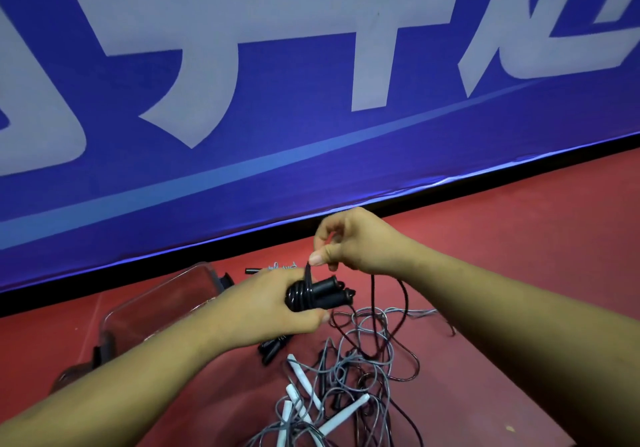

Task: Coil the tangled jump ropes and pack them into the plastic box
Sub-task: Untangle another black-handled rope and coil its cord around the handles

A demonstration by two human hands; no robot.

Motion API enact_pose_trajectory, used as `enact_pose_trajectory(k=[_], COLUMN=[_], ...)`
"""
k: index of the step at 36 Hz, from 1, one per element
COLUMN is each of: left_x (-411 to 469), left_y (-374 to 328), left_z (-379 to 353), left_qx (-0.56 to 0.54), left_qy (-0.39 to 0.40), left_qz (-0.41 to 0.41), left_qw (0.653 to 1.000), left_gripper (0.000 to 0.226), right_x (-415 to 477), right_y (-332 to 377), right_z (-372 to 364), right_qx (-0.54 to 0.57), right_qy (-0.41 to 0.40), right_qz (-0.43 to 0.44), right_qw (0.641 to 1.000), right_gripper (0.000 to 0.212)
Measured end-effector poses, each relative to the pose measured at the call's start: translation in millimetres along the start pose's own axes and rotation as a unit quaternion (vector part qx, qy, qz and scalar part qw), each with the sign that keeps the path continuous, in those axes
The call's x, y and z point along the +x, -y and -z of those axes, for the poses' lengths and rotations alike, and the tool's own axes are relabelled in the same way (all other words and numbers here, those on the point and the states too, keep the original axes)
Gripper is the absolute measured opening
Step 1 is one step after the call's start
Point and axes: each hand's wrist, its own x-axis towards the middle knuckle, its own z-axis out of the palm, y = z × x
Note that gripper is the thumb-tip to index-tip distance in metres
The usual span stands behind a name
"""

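**Right now: black jump rope in both hands, above the pile**

Well, the person's left hand (263,304) has its fingers (308,322) curled round the paired handles of a black jump rope (329,295), with several turns of cord wound around them. Just above, at 12 o'clock from that bundle, the right hand (349,242) pinches the black cord between thumb and forefinger, the other fingers loosely bent. The slack cord (372,294) hangs from the right hand to the red floor (519,238).

At 9 o'clock from the left hand, a clear plastic box (162,297) with dark latches sits on the floor. At 6 o'clock lies a tangle of grey ropes (367,339) with white handles (304,381). More black handles (272,348) lie just under the left wrist. A blue banner (311,155) with pale lettering stands behind.
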Motion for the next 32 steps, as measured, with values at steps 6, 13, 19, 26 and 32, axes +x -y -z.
enact_pose_trajectory(k=[6, 13, 19, 26, 32], left_x=[-4, -6, 3, 7, 5], left_y=[-9, -1, 20, 34, 27], left_z=[6, 23, 37, 40, 25], left_qx=[-0.050, -0.104, -0.037, 0.134, 0.275], left_qy=[-0.061, -0.097, -0.179, -0.152, -0.060], left_qz=[0.000, -0.036, 0.063, 0.125, 0.090], left_qw=[0.997, 0.989, 0.981, 0.971, 0.955], left_gripper=[0.038, 0.040, 0.030, 0.032, 0.038], right_x=[-3, -12, -11, -7, -9], right_y=[-19, -23, -12, 23, 32], right_z=[-3, -8, -26, -43, -43], right_qx=[0.113, 0.151, 0.044, -0.175, -0.364], right_qy=[0.046, 0.173, 0.137, 0.119, 0.082], right_qz=[-0.075, -0.157, -0.139, -0.030, 0.077], right_qw=[0.990, 0.961, 0.980, 0.977, 0.925], right_gripper=[0.014, 0.024, 0.041, 0.034, 0.016])
